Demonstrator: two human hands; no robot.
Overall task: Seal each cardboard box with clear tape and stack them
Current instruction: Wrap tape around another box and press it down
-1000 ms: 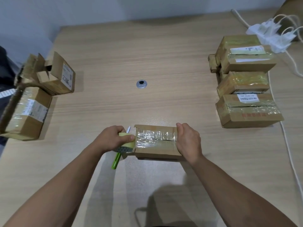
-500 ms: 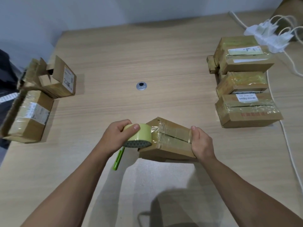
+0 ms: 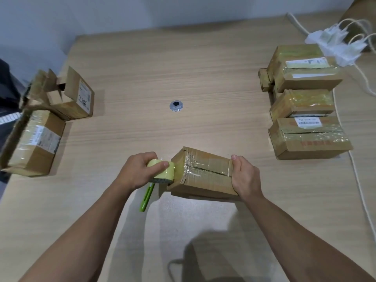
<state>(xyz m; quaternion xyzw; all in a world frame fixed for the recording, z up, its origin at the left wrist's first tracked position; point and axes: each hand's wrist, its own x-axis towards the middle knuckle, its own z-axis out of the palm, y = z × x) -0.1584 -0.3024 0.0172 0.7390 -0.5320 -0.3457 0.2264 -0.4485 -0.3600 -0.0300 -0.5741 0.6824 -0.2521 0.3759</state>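
A small cardboard box (image 3: 207,174) sits near the table's front middle, turned at an angle, with clear tape across its top seam. My left hand (image 3: 138,171) grips a yellowish roll of clear tape (image 3: 162,171) pressed against the box's left end. My right hand (image 3: 244,176) holds the box's right end, fingers curled over its edge. Taped boxes (image 3: 305,135) lie grouped at the right side of the table. Two more boxes are at the left: one with raised flaps (image 3: 75,96) and one taped (image 3: 34,143).
A green utility knife (image 3: 146,198) lies on the wooden table (image 3: 183,68) under my left hand. A metal cable grommet (image 3: 176,105) sits mid-table. White chargers and cables (image 3: 337,41) trail along the right edge.
The box has been rotated from square-on to an angle. My left hand has lifted the tape roll up against the box's left end, and my right hand shifted rightward with the box.
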